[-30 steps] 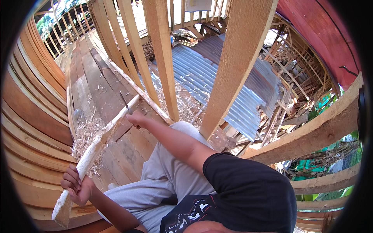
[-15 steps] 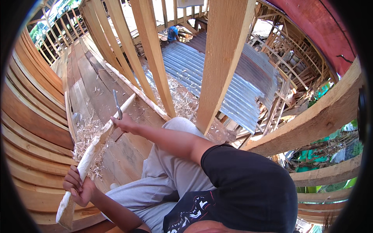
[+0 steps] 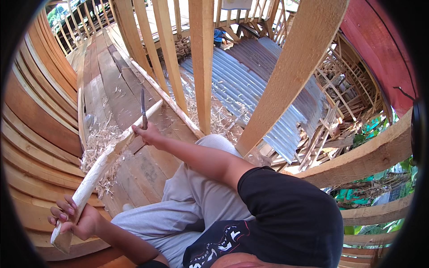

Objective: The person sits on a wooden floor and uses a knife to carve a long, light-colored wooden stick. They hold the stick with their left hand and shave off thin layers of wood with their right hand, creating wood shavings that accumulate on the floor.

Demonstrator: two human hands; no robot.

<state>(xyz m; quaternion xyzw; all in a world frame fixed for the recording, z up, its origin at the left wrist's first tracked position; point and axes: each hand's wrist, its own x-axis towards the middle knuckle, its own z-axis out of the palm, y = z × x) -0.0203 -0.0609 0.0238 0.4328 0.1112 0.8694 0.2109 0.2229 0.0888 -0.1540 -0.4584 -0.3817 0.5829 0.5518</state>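
Note:
A long, pale wooden pole [image 3: 96,167], stripped and roughly hewn, slants from the lower left up over the plank floor. Around its near end my left hand [image 3: 77,218] is curled, the fingers somewhat loose and the thumb below. Farther along, my right hand [image 3: 149,133] grips a knife [image 3: 143,105] by its handle, close beside the pole. The dark, narrow blade points up and away, apart from the wood. Part of the handle is hidden in my fist.
Curled wood shavings [image 3: 105,154] lie heaped beside the pole on the plank floor [image 3: 100,67]. Curved boards [image 3: 33,147] form the left wall. Upright posts [image 3: 201,58] stand ahead; beyond them are corrugated metal sheets [image 3: 250,76] and a person in blue [image 3: 218,37].
My left hand's fingers have loosened and sit nearer the pole's near end. The knife blade now stands more upright. The whole view has shifted a little.

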